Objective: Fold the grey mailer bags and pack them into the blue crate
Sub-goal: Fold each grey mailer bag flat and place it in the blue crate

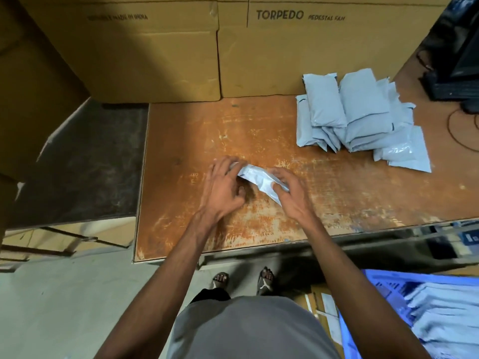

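Note:
A grey mailer bag [260, 180], crumpled and partly folded, lies between my two hands just above the worn wooden table [337, 193]. My left hand [225, 187] grips its left end with curled fingers. My right hand [291, 194] holds the right end, thumb over the bag. A heap of several filled grey mailer bags [360, 115] sits at the table's far right. The blue crate [373, 283] stands on the floor at the lower right, with grey bags [445, 314] stacked inside it.
Large cardboard boxes [160, 53] wall off the back of the table. A dark monitor base and keyboard [451, 86] with cables sit at the far right. A dark lower surface [85, 164] lies left of the table. My feet [243, 279] stand below the table's front edge.

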